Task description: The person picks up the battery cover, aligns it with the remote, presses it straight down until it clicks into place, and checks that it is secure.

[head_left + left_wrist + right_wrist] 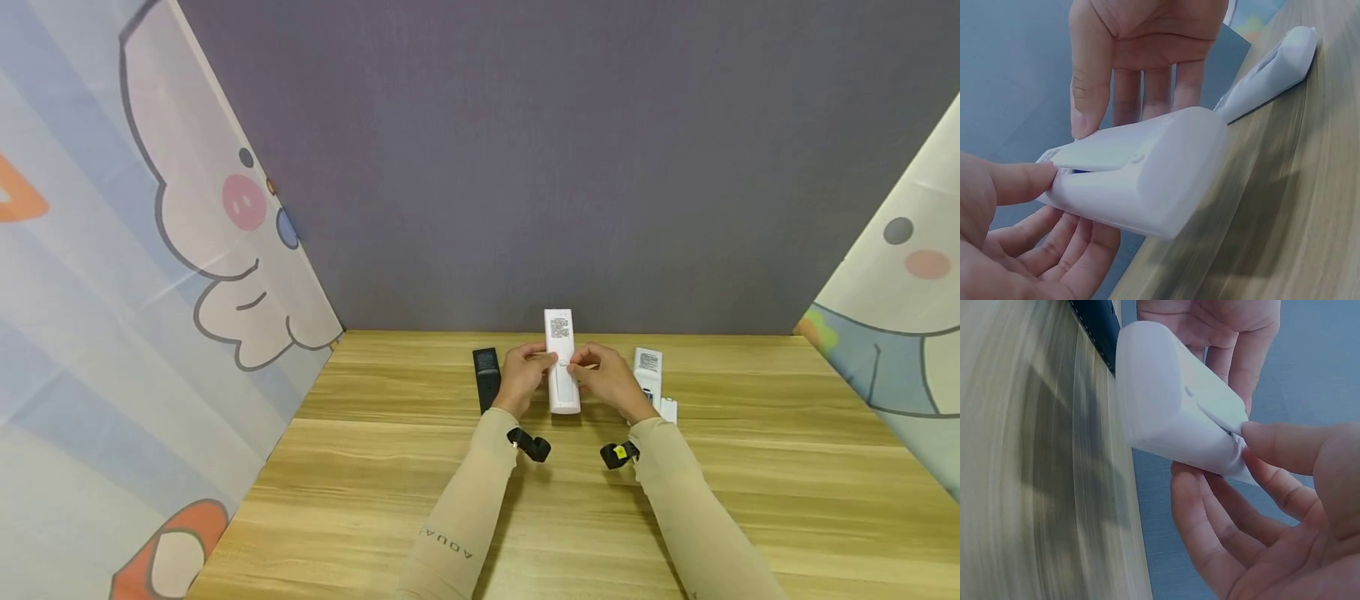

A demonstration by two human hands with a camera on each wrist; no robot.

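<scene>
A white remote control [559,330] is held back side up between both hands over the wooden table. My left hand [525,375] grips its left side, thumb on the back and other fingers curled beneath. From the right, my right hand [609,379] holds the remote too, its thumb at the upper edge of the battery cover [1219,403]. That cover is tilted: a narrow gap shows along its edge in both wrist views, with something blue inside in the left wrist view. The remote's blunt end [1179,169] faces the wrist cameras.
Left of the hands lies a black remote control [487,375], partly behind the left wrist. On the right, another white remote control [648,362] lies with its battery compartment uncovered, a loose white cover [669,410] beside it. A dark grey panel [525,167] rises behind the table [360,500].
</scene>
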